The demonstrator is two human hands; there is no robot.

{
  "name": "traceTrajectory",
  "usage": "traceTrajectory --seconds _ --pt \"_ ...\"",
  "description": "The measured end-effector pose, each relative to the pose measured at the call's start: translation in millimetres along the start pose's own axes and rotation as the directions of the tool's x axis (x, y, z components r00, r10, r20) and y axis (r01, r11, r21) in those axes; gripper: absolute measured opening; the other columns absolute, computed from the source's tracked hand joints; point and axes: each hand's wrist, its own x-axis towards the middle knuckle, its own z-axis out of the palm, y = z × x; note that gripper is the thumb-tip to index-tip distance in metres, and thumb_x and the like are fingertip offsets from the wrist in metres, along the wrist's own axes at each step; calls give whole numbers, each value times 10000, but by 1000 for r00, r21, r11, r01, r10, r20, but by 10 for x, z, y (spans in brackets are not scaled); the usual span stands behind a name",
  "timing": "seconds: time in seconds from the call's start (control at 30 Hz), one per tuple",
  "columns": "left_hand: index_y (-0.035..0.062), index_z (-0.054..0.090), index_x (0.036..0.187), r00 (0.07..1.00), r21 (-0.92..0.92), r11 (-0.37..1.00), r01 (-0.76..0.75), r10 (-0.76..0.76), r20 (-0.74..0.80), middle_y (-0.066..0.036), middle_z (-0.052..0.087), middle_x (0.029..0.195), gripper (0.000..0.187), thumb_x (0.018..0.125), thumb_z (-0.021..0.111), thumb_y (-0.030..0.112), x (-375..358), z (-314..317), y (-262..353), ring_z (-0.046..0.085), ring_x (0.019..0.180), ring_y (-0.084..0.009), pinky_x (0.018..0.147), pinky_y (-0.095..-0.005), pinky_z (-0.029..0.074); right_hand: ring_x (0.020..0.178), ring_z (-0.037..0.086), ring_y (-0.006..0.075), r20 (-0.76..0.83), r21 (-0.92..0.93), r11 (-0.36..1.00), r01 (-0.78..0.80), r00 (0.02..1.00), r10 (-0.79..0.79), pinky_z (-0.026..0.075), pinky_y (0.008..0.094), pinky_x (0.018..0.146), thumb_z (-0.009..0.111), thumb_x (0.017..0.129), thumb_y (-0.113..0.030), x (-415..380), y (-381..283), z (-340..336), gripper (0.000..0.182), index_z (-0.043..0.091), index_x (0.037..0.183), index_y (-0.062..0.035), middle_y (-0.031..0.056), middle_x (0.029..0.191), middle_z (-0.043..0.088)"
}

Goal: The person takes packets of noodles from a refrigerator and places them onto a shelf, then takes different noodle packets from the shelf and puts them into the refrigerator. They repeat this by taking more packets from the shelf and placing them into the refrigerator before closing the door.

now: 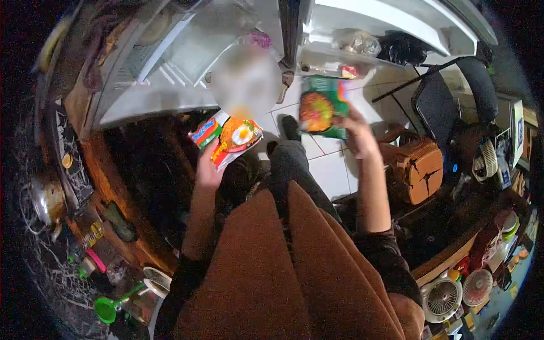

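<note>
My left hand (pixel 211 167) is closed on a red, white and green noodle packet (pixel 241 136) with a fried egg pictured on it. To the right, my right hand (pixel 358 135) grips the edge of a green packet (pixel 324 107) showing a dish of food; the hand is slightly blurred. The two packets are apart, both held in front of an open refrigerator (pixel 164 107). A round blurred patch covers part of the fridge just above the left packet.
Bags lie on the fridge door shelf (pixel 334 67) at the top. At right are a black chair (pixel 433 102) and a brown stool-like object (pixel 416 170). Fans (pixel 445 297) stand at lower right. A metal kettle (pixel 48 201) is at far left, above a green funnel-like item (pixel 106 310).
</note>
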Motion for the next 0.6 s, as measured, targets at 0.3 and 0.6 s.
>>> traceTrajectory --seconds 0.3,0.6 --pt "71 491 1108 930 -368 858 359 -298 214 -41 572 1038 292 892 383 234 870 -220 -987 545 955 -156 814 -339 442 817 534 128 334 -373 923 92 942 41 417 244 759 614 687 -72 898 1067 659 385 516 1047 25 77 892 584" --pt "93 406 1211 925 -541 754 373 -259 276 -74 473 1205 421 874 429 344 1614 -460 -1415 451 1107 -251 911 -485 354 872 550 160 465 -485 814 320 883 -70 446 293 747 694 696 -262 2210 1296 960 457 533 1004 35 117 915 591"
